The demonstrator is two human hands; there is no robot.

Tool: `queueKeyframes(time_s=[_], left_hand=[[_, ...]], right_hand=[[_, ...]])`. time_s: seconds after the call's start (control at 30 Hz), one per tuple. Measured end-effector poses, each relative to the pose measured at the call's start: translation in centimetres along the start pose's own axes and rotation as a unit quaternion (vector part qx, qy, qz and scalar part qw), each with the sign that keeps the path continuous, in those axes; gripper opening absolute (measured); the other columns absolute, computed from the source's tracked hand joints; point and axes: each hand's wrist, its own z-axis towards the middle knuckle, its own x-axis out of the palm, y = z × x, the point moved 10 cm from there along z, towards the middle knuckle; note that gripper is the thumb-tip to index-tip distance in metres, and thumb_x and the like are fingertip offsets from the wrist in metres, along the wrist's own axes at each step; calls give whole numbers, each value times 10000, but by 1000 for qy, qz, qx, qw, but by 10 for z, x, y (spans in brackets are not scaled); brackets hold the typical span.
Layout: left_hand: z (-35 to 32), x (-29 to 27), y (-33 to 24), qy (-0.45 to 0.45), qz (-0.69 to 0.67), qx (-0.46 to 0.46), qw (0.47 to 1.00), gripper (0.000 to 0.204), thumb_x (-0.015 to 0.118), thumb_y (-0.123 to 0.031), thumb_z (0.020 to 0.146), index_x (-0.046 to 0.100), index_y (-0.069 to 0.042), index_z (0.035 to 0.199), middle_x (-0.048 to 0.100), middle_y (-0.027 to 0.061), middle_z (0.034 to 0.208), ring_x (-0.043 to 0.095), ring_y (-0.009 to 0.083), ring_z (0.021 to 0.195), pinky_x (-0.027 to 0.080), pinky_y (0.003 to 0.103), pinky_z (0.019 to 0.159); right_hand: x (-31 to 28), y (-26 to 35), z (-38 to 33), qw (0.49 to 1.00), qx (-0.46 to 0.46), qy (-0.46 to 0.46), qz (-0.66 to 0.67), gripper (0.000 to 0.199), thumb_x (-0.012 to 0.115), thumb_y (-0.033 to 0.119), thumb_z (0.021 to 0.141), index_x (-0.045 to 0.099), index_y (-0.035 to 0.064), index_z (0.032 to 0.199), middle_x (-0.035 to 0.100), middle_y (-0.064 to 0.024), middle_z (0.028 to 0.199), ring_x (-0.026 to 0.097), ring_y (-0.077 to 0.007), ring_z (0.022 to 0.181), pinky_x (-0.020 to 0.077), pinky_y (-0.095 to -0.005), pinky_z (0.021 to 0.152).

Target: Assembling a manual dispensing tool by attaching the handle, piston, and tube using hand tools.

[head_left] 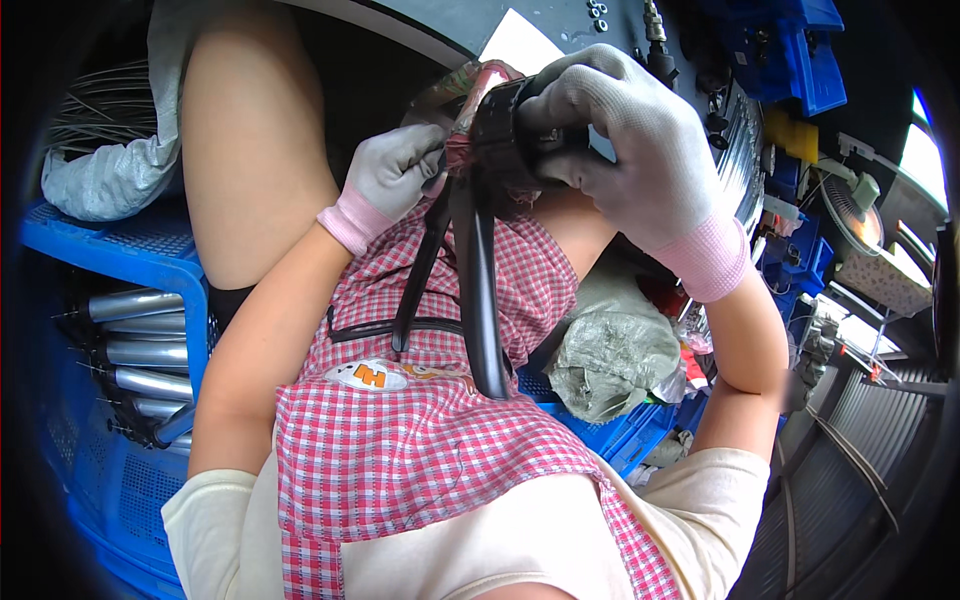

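My right hand point(630, 140), in a white glove with a pink cuff, curls its fingers and thumb around a thick black ring point(497, 130) that looks like a roll of tape. Close to its left, my left hand point(392, 172), gloved the same way, is closed in a pinch; what lies between its fingertips is mostly hidden. Between the hands runs a pinkish wrapped rod point(480, 92), partly behind the ring. Below it, two long black handle-like strips point(478, 300) hang down over my red checked apron point(420, 440). Whether rod, strips and ring are joined I cannot tell.
Beyond my hands is a dark worktop point(450, 22) with a white sheet point(517, 42) and several small nuts point(598, 14). Blue bins point(820, 70) stand at the right. A blue crate point(110, 240) holds silvery tubes point(140, 352) at the left. A crumpled sack point(610, 350) lies by my right side.
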Motion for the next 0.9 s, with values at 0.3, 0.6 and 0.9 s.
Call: queueKeyframes(time_s=[0.3, 0.6, 0.9], left_hand=[[-4, -62, -91, -230, 9, 210, 950, 496, 745, -195, 756, 539, -14, 1169, 576, 112, 1028, 582, 181, 1012, 482, 292, 839], [36, -12, -144, -66, 199, 186, 960, 708, 853, -242, 508, 576, -95, 1143, 594, 67, 1161, 512, 308, 1161, 397, 408, 1008], [26, -25, -135, -84, 190, 210, 956, 578, 771, -296, 719, 524, -67, 1189, 580, 76, 1167, 511, 242, 1150, 396, 367, 1015]], right_hand=[[-11, 4, -13, 997, -19, -73, 4, 329, 738, -47, 660, 701, 42, 975, 644, -91, 971, 651, -224, 854, 513, -304, 778], [-11, 1, -16, 993, -57, -98, 41, 217, 672, -7, 748, 682, 39, 959, 631, -138, 922, 639, -308, 814, 520, -330, 748], [210, -62, -110, 582, 277, -256, 720, 587, 557, 99, 899, 311, 69, 1431, 594, -103, 1088, 618, -152, 869, 519, -290, 777]])
